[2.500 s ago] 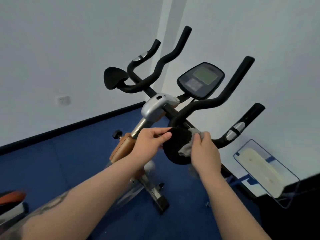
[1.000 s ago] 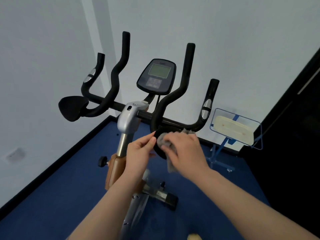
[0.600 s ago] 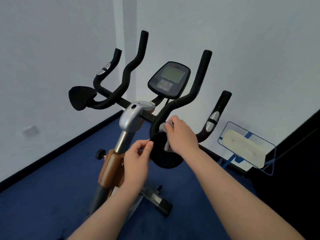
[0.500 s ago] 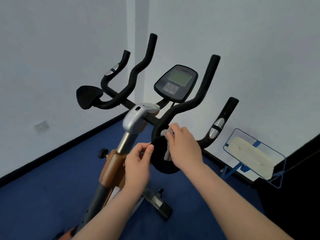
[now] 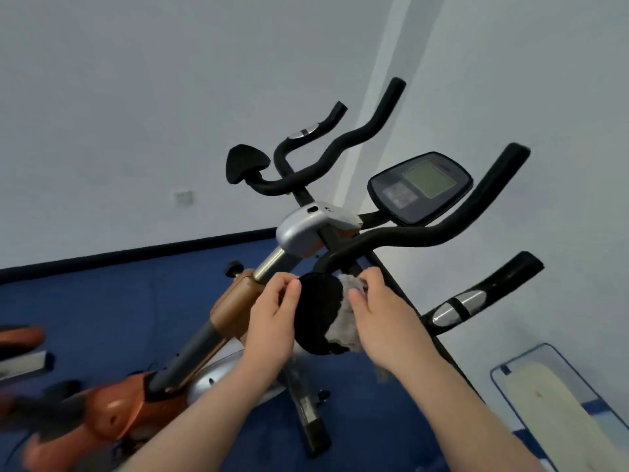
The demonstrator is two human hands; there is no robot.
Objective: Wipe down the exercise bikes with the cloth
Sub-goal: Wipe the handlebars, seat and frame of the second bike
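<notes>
Exercise bike (image 5: 299, 229) occupies the centre of the frame, standing on blue carpet (image 5: 102, 301) in the corner of a room with white walls (image 5: 136, 80). Its black handlebars (image 5: 425, 233) fan out toward the upper right, with a silver clamp housing (image 5: 306, 226) at the stem and an orange-brown post sleeve (image 5: 235, 304) below it, left of centre.

Console (image 5: 420, 187), dark with a greenish screen, sits right of centre between the two upright bar ends. Silver sensor strips show on the near right grip (image 5: 459, 306) and on the far left grip (image 5: 304, 132).

Two round black elbow pads are fitted. The far pad (image 5: 245, 163) is left of the stem in the upper middle. The near pad (image 5: 318, 315) is at centre frame, between the two hands.

Left hand (image 5: 272, 321): thumb and fingers closed on the left edge of the near pad.

Right hand (image 5: 381, 318): fingers closed around a grey cloth (image 5: 343, 321), pressing it against the right edge of the near pad. The cloth wraps that edge, and a loose end hangs below the wrist.

Part of a second orange machine (image 5: 20, 338) shows at the left edge. A blue-framed stand (image 5: 561, 403) holding a pale panel is at the lower right. A wall socket (image 5: 183, 198) sits on the left wall above the dark skirting.
</notes>
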